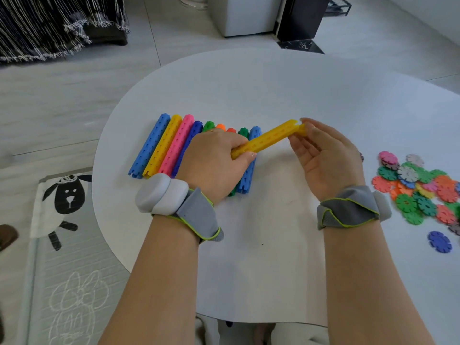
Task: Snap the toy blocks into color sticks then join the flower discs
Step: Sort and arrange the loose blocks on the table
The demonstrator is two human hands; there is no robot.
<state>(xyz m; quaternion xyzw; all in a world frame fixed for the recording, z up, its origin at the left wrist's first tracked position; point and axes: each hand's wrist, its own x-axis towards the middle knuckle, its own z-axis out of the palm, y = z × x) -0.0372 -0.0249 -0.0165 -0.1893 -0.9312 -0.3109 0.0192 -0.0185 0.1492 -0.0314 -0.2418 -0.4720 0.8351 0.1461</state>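
Note:
My left hand [216, 158] grips the near end of a long yellow block stick [266, 139], held slanting above the white table [273, 90]. My right hand [321, 155] pinches a small yellow block [302, 129] against the stick's far end. Behind and under my left hand lies a row of finished sticks side by side: light blue [149, 145], yellow [163, 145], pink [176, 143], dark blue [190, 138], then green, orange, red, green and blue ones, partly hidden. A pile of flower discs [418, 185] in several colours lies at the right.
One dark blue flower disc [440, 242] lies apart near the table's right front. A mat with a sheep drawing [64, 197] covers the floor at the left. A white cabinet [244, 16] and a dark stand [301, 18] are beyond the table.

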